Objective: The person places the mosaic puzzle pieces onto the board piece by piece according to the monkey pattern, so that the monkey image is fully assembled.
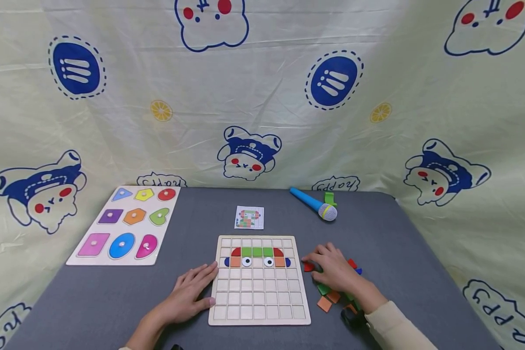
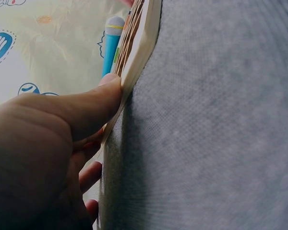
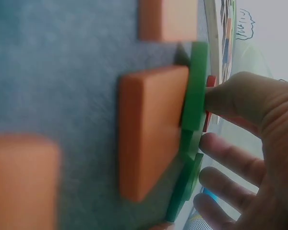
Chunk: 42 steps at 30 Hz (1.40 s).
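A pale cloth [image 1: 271, 82] printed with cartoon bears, blue badges and orange slices hangs across the upper frame, behind a gray-covered table [image 1: 376, 238] that fills the lower half. From where I stand, a white shape board [image 1: 118, 228] with nine colored inserts lies at the table's left; a small picture card [image 1: 249, 218] lies at center, and a blue toy microphone [image 1: 308, 200] rests right of center, beside a green piece [image 1: 330, 198] at the far edge.

At lower left of center, a person's left hand [image 1: 185, 296] rests against the left edge of a wooden grid board [image 1: 259, 297], fingers extended, thumb spread from them and touching the rim. The board lies flat at lower center, its upper rows bearing red, green, orange and blue pieces and two eye tiles.

At lower right, the right hand [image 1: 334, 267] reaches over a scatter of loose pieces [image 1: 324, 304] in orange, green, red and blue. A red piece [image 1: 308, 267] sits just beside the board's right edge, at the tips of thumb and forefinger; whether they pinch it, I cannot tell. The right-wrist view shows the thumb tip in front of the red piece, the other fingers slightly spread near green pieces.
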Each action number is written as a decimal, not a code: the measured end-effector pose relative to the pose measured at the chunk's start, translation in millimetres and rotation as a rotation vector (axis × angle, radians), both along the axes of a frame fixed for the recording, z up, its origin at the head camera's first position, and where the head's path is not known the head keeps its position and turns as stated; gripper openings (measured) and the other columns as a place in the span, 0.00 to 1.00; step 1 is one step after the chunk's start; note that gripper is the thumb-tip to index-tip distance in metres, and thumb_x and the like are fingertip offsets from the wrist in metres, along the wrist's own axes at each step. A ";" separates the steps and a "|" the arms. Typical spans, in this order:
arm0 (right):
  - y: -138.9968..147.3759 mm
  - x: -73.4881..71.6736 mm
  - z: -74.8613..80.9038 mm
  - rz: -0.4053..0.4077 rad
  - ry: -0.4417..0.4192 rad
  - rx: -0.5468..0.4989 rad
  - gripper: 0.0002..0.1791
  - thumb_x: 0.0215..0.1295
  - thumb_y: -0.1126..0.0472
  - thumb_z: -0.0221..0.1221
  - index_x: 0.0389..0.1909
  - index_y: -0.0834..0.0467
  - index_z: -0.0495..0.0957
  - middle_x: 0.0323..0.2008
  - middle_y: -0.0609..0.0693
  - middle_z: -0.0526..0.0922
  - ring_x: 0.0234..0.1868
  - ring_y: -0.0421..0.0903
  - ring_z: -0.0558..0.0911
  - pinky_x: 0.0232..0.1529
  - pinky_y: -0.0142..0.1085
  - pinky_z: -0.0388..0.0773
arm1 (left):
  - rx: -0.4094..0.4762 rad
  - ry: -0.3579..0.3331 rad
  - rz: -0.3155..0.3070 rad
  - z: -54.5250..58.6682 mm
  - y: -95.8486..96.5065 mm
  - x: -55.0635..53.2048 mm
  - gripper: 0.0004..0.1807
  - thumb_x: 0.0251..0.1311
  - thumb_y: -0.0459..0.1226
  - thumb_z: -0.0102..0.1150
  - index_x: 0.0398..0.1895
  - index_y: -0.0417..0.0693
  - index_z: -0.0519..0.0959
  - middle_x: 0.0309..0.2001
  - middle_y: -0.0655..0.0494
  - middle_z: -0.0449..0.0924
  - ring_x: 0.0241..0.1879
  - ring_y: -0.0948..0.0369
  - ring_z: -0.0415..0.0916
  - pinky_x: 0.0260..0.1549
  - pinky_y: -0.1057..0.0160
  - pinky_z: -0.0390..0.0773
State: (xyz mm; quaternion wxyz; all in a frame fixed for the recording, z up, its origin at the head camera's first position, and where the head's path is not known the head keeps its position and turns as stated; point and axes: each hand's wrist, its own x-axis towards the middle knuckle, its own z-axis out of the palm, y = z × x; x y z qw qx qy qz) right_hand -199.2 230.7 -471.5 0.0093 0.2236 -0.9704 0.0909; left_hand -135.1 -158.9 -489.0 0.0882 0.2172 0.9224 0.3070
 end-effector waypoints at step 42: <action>-67.6 13.9 19.6 0.229 0.123 -0.122 0.13 0.53 0.48 0.67 0.38 0.48 0.84 0.36 0.42 0.77 0.42 0.39 0.66 0.45 0.40 0.66 | -0.007 0.029 -0.018 0.5 -0.1 0.9 0.38 0.60 0.48 0.58 0.71 0.47 0.59 0.73 0.52 0.55 0.71 0.45 0.50 0.61 0.35 0.47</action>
